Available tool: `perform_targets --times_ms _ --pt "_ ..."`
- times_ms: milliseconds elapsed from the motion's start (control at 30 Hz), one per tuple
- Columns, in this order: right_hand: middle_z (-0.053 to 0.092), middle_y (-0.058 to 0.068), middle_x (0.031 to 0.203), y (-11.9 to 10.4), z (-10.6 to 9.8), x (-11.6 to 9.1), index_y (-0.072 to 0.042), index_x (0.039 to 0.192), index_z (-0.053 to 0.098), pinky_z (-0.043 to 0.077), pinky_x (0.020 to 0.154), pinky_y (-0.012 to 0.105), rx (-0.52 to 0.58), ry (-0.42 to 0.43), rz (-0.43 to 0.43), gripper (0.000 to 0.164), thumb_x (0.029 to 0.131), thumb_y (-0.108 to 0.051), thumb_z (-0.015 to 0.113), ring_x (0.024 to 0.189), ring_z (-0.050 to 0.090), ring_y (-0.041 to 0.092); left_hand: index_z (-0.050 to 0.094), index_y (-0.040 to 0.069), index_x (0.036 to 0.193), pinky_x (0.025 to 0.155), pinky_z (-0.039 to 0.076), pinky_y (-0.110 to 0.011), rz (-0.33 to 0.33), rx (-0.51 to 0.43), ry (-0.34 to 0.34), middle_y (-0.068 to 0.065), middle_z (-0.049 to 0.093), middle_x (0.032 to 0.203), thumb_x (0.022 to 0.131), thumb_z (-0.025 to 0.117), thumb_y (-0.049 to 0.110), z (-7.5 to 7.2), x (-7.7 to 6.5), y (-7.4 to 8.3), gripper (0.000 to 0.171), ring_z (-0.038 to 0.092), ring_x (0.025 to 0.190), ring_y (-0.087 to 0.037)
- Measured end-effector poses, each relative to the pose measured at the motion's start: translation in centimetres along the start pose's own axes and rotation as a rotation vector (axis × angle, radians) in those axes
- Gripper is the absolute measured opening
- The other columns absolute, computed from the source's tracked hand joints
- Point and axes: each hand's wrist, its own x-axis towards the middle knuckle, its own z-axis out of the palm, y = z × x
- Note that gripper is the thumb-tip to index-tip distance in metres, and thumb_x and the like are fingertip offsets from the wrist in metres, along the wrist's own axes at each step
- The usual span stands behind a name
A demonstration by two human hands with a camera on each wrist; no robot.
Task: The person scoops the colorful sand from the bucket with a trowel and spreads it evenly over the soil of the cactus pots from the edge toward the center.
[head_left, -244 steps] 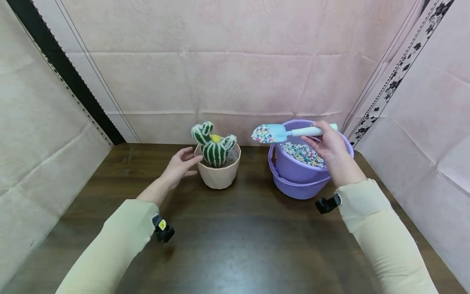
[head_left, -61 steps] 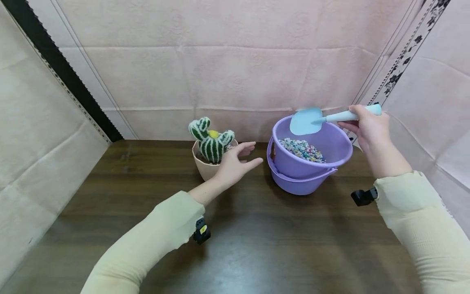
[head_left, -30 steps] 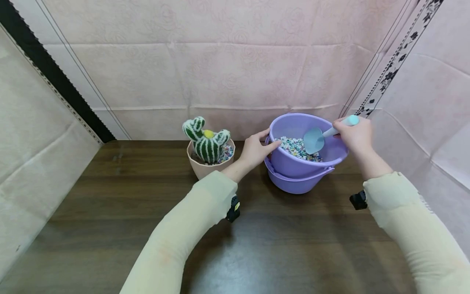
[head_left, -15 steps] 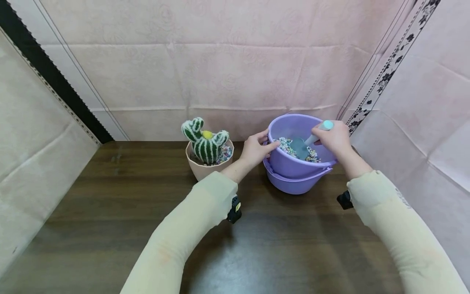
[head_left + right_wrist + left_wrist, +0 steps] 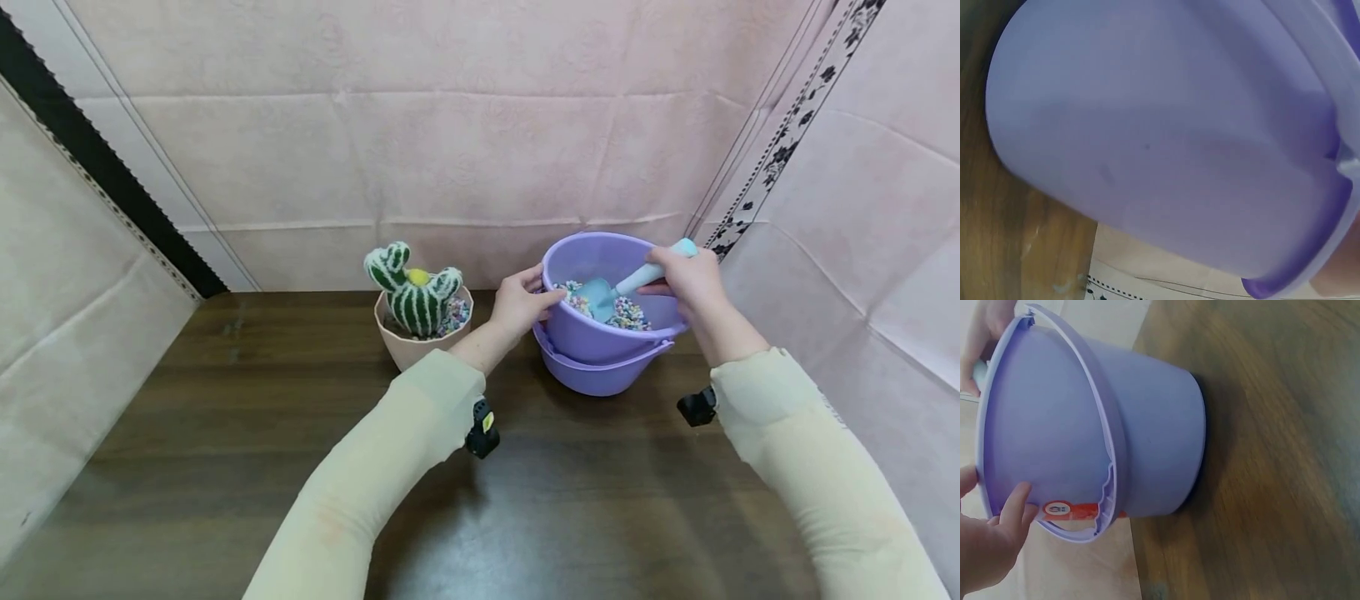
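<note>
A light-blue trowel [image 5: 637,279] is held by its handle in my right hand [image 5: 693,283] over the right side of the purple bucket [image 5: 600,343]. The trowel's blade slants down into the small multicoloured beads [image 5: 628,315] in the bucket. My left hand [image 5: 513,312] pinches the bucket's left rim, thumb over the edge; the left wrist view shows its other fingers on the outer wall near a red label [image 5: 1072,510]. The right wrist view is mostly filled by the bucket's wall [image 5: 1147,125], with the trowel hidden there.
Left of the bucket stands a cream pot [image 5: 408,348] with a knitted cactus [image 5: 417,308]; coloured beads [image 5: 455,317] lie at the cactus's right side. The bucket's handle hangs down around its front. Cloth walls [image 5: 480,158] enclose the wooden table [image 5: 570,483].
My left hand went from the pot to the bucket's rim. Beads now show in the pot. The trowel, bare two seconds ago, came down into the bucket's beads and shifted left.
</note>
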Motion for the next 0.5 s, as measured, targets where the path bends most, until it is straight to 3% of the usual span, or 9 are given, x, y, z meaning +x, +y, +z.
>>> perform_targets --times_ms 200,500 --pt "0.054 -0.002 0.07 0.24 0.46 0.31 -0.005 0.091 0.044 0.059 0.061 0.026 0.15 0.061 0.087 0.015 0.085 -0.004 0.057 0.058 0.066 0.009 0.04 0.011 0.142 0.089 0.054 -0.039 -0.056 -0.038 0.026 -0.012 0.051 0.138 0.085 0.067 0.007 0.37 -0.15 0.19 0.063 0.058 0.115 -0.026" --pt "0.056 -0.001 0.068 0.18 -0.08 0.73 -0.006 0.092 0.043 0.059 0.059 0.029 0.29 0.078 0.114 0.016 0.084 0.0 0.055 0.061 0.066 0.011 0.043 0.009 0.14 0.085 0.056 -0.038 -0.043 -0.051 0.041 -0.013 0.053 0.136 0.085 0.066 0.004 0.44 -0.11 0.37 0.06 0.06 0.113 -0.027"
